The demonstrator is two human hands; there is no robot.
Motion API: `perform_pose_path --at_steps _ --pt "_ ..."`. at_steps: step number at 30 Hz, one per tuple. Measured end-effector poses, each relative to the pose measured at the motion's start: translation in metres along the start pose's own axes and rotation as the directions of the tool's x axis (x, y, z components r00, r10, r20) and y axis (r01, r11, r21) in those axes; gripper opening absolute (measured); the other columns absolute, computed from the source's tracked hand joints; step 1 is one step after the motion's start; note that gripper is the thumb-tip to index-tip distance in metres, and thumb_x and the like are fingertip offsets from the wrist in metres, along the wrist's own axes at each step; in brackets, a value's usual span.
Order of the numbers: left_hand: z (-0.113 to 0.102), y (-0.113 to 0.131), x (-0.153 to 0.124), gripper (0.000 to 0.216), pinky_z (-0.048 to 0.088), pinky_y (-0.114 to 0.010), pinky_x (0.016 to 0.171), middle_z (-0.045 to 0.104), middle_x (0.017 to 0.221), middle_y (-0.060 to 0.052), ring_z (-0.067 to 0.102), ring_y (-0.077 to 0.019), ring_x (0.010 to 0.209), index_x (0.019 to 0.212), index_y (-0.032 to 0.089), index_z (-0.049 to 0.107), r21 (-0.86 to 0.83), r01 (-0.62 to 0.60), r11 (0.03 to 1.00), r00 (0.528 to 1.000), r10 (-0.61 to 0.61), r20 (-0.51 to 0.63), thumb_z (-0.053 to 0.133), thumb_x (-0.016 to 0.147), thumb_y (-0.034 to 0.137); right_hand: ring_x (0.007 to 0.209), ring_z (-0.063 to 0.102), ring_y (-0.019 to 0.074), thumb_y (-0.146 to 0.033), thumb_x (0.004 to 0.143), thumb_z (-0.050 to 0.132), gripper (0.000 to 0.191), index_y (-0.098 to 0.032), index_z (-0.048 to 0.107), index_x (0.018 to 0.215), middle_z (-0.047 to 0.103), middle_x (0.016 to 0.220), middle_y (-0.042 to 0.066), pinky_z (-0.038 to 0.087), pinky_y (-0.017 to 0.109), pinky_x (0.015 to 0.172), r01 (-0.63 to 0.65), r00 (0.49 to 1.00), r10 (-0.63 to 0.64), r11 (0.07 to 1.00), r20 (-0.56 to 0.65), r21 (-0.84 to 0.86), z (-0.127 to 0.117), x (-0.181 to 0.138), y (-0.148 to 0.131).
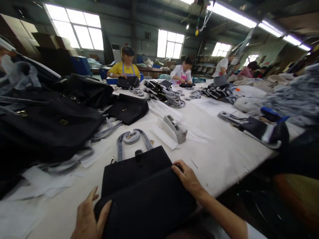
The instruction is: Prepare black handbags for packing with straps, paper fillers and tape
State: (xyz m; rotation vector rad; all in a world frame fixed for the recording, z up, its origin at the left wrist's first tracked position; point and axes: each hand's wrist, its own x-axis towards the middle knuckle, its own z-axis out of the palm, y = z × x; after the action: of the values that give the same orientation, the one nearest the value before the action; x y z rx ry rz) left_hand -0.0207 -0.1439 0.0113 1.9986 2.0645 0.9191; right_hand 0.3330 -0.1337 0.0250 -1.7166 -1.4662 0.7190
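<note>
A black handbag (147,202) lies at the table's near edge, its smooth dark panel facing me. Behind that panel rises a flap-like part (134,171) with a small dark tab, and a wrapped grey handle (120,146) arches beyond it. My left hand (88,214) holds the bag's left edge, thumb on the front and fingers at the side. At the upper right corner, my right hand (186,177) grips the edge with the fingers curled over it. A coiled wrapped strap (131,136) rests within the handle's arch. The bag's lower part runs out of view.
A tape dispenser (175,129) stands beyond the bag on the white tabletop (219,166). Black bags (50,122) pile up at left, above white paper sheets (47,181). Another bag (264,129) lies at right. Co-workers, one in a yellow shirt (129,68), work across the table.
</note>
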Motion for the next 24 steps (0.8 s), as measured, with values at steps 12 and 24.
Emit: perform_pose_path --at_steps 12,24 --pt "0.026 0.003 0.012 0.049 0.044 -0.04 0.107 0.063 0.126 -0.008 0.06 -0.0214 0.115 0.118 0.015 0.061 0.083 -0.514 0.854 0.853 0.498 0.155 0.028 0.083 0.009 0.09 0.063 0.0194 -0.054 0.085 0.051 0.042 -0.015 0.064 0.095 0.067 0.097 0.008 0.05 0.03 0.072 -0.108 0.994 0.109 0.975 0.006 0.195 -0.079 0.021 -0.026" --pt "0.031 -0.006 0.011 0.045 0.045 -0.039 0.107 0.064 0.124 -0.006 0.062 -0.0198 0.113 0.118 0.018 0.06 0.06 -0.508 0.86 0.862 0.506 0.044 0.028 0.085 0.015 0.074 0.063 0.0183 -0.02 0.072 0.06 0.019 -0.019 0.071 0.087 0.07 0.079 0.003 0.048 0.029 0.071 -0.084 0.941 0.163 0.961 0.295 -0.264 -0.1 -0.036 0.017"
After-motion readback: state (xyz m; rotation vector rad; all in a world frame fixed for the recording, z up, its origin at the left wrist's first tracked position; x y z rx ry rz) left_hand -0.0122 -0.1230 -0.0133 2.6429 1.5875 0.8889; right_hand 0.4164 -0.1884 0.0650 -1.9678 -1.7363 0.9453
